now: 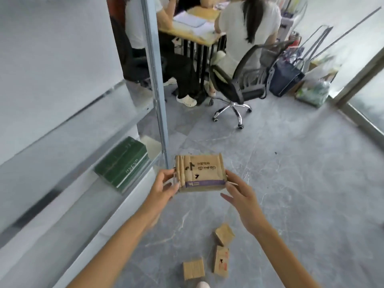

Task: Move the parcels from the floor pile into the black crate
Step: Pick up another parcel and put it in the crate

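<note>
I hold a brown cardboard parcel (pixel 200 172) with black print and a purple tape strip out in front of me, above the grey floor. My left hand (pixel 163 185) grips its left end, thumb on top and fingers curled at the side. My right hand (pixel 241 196) holds the right end with its fingertips. Three smaller cardboard parcels lie on the floor below my arms: one (pixel 224 234) tilted, one (pixel 221 261) standing on edge, one (pixel 193 268) flat. No black crate is in view.
A metal shelf unit (pixel 133 163) runs along my left, with green books (pixel 122 163) on its low shelf. Ahead, a person sits on a wheeled office chair (pixel 234 90) at a desk (pixel 195 28), another beside. Bags (pixel 286 77) stand at the back right.
</note>
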The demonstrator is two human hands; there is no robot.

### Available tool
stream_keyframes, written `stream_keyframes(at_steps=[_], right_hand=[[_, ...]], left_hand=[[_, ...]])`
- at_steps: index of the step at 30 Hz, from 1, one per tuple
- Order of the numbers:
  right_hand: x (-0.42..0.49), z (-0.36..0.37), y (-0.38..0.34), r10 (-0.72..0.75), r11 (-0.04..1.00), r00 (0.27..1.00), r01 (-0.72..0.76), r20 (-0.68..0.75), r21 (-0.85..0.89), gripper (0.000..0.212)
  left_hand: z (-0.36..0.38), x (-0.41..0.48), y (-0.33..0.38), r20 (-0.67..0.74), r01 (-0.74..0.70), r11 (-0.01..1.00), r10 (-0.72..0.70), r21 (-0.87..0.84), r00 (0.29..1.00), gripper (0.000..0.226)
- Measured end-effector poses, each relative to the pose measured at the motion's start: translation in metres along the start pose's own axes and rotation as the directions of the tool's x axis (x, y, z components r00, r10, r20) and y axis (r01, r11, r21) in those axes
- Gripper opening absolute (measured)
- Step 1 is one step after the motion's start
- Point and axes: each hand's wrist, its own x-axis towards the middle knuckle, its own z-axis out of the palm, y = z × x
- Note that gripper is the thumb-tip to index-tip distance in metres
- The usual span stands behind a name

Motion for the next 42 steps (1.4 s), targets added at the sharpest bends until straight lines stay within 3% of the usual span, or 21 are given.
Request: stream_keyframes(at_steps=[5, 9, 12, 16, 21, 26, 29, 32, 36, 39, 42], right_hand=[[-0.07, 0.014, -0.113, -0.295, 0.955, 0.955, 0.294, 0.016, 0.036, 0.036], [-0.117, 0.017, -0.162, -0.458, 0.889, 0.884, 0.455, 0.093, 0.058, 0.039], [-0.142, 0.012, -0.187, -0.517, 0.856, 0.844, 0.508, 0.146, 0.096, 0.042], [-0.168, -0.008, -0.203, -0.566, 0.823, 0.787, 0.556, 0.244, 0.117, 0.033], [-0.206, -0.035, -0.196, -0.545, 0.832, 0.74, 0.536, 0.394, 0.144, 0.028], [-0.247, -0.046, -0.179, -0.33, 0.938, 0.801, 0.336, 0.5, 0.081, 0.051], [-0.267, -0.047, -0.173, -0.202, 0.976, 0.714, 0.202, 0.671, 0.079, 0.052], [-0.287, -0.041, -0.167, -0.212, 0.973, 0.603, 0.2, 0.769, 0.111, 0.05], [-0.322, -0.027, -0.152, -0.239, 0.964, 0.487, 0.225, 0.84, 0.143, 0.062], [-0.357, -0.013, -0.14, -0.201, 0.973, 0.464, 0.199, 0.863, 0.119, 0.06], [-0.399, 0.001, -0.125, -0.151, 0.983, 0.499, 0.168, 0.854, 0.075, 0.055]], left_hand=[[-0.008, -0.087, 0.115, -0.041, -0.148, 0.978, 0.143, -0.15, 0.989, 0.035], [-0.013, -0.145, 0.155, -0.09, -0.262, 0.958, 0.252, -0.115, 0.963, 0.062], [-0.007, -0.179, 0.172, -0.118, -0.258, 0.965, 0.251, -0.049, 0.961, 0.085], [0.018, -0.222, 0.179, -0.101, -0.262, 0.965, 0.264, 0.029, 0.959, 0.063], [0.051, -0.276, 0.162, -0.252, -0.322, 0.944, 0.296, -0.069, 0.921, 0.081], [0.084, -0.34, 0.13, -0.396, -0.403, 0.911, 0.339, -0.09, 0.854, 0.077], [0.092, -0.381, 0.112, -0.436, -0.434, 0.896, 0.355, -0.096, 0.827, 0.087], [0.094, -0.423, 0.099, -0.406, -0.452, 0.89, 0.393, -0.057, 0.825, 0.094], [0.088, -0.478, 0.081, -0.421, -0.499, 0.867, 0.455, 0.007, 0.785, 0.093], [0.083, -0.524, 0.065, -0.459, -0.475, 0.879, 0.44, 0.044, 0.771, 0.092], [0.084, -0.574, 0.042, -0.546, -0.404, 0.913, 0.363, 0.048, 0.755, 0.085]])
